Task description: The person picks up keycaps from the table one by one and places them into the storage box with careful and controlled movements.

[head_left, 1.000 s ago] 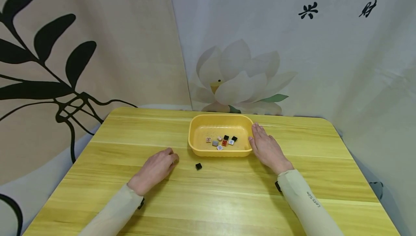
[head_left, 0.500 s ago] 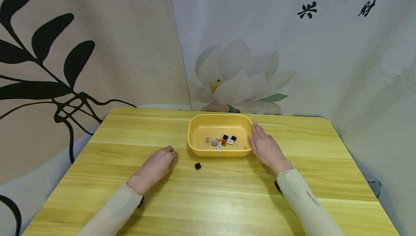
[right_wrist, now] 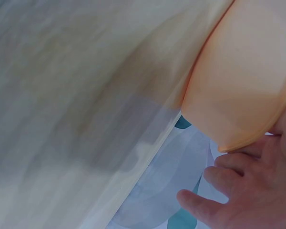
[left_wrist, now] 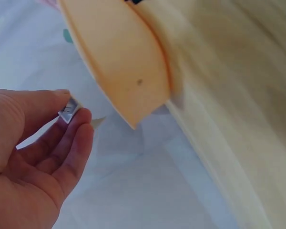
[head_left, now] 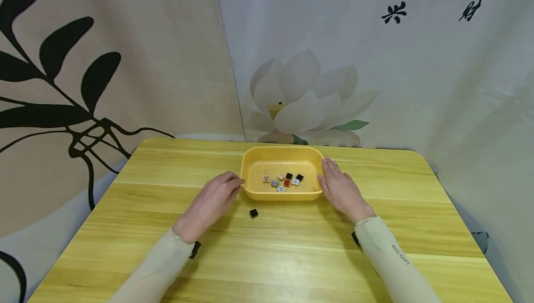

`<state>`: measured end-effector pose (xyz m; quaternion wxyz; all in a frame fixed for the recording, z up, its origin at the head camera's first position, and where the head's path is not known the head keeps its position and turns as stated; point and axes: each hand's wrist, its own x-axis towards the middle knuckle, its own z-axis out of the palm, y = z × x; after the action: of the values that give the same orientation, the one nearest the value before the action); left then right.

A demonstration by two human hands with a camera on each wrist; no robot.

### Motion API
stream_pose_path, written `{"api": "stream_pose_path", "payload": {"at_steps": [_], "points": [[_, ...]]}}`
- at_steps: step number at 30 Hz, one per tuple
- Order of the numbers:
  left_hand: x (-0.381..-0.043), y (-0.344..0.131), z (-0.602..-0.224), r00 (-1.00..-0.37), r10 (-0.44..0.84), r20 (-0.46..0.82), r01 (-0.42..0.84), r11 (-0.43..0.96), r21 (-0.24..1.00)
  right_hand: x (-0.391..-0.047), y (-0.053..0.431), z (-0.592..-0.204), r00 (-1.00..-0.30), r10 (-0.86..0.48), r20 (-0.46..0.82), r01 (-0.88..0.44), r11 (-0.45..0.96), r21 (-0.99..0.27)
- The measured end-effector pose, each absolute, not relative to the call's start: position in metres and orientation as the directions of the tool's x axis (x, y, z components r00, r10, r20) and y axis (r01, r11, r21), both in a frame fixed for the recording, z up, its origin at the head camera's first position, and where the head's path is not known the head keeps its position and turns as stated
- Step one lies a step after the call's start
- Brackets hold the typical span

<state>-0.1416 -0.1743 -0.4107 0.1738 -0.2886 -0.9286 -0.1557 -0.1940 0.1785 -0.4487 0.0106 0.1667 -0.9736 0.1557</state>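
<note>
My left hand (head_left: 210,205) is at the left end of the yellow tray (head_left: 283,197). In the left wrist view, its thumb and fingertips pinch a small whitish keycap (left_wrist: 70,109) with a hollow grey underside, a little apart from the tray's wall; the head view hides this keycap. Fairly straight fingers of my right hand (head_left: 344,192) rest against the tray's right end, near the rim in the right wrist view. Several keycaps lie in the tray, among them a red one (head_left: 287,183), a grey one (head_left: 275,183) and a white one (head_left: 281,189).
One black keycap (head_left: 253,213) lies on the wooden table (head_left: 300,256) in front of the tray, between the forearms. Behind the table's far edge hangs a printed cloth (head_left: 167,62) with leaves, a flower and black characters.
My left hand has moved right and slightly away from me, from the table beside the tray up to its left rim. The right hand and the tray have stayed put.
</note>
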Motion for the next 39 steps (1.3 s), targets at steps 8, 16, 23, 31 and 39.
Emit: {"api": "stream_pose_path", "payload": {"at_steps": [8, 16, 23, 31, 39], "points": [[-0.151, -0.149, -0.4, -0.759, 0.481, 0.437, 0.611, 0.759, 0.225, -0.193, 0.179, -0.449, -0.944, -0.318, 0.09, -0.33, 0.895, -0.299], [-0.166, -0.128, -0.397, -0.732, 0.498, 0.465, 0.634, 0.748, 0.198, -0.194, 0.178, -0.449, -0.945, -0.317, 0.081, -0.326, 0.895, -0.304], [-0.179, -0.117, -0.402, -0.742, 0.511, 0.433, 0.628, 0.756, 0.186, -0.194, 0.178, -0.449, -0.945, -0.317, 0.075, -0.325, 0.895, -0.305], [-0.191, -0.107, -0.411, -0.754, 0.506, 0.419, 0.624, 0.751, 0.216, -0.194, 0.179, -0.449, -0.945, -0.319, 0.072, -0.325, 0.894, -0.307], [-0.2, -0.096, -0.414, -0.789, 0.494, 0.364, 0.593, 0.767, 0.245, -0.194, 0.179, -0.448, -0.947, -0.314, 0.064, -0.318, 0.896, -0.309]]}}
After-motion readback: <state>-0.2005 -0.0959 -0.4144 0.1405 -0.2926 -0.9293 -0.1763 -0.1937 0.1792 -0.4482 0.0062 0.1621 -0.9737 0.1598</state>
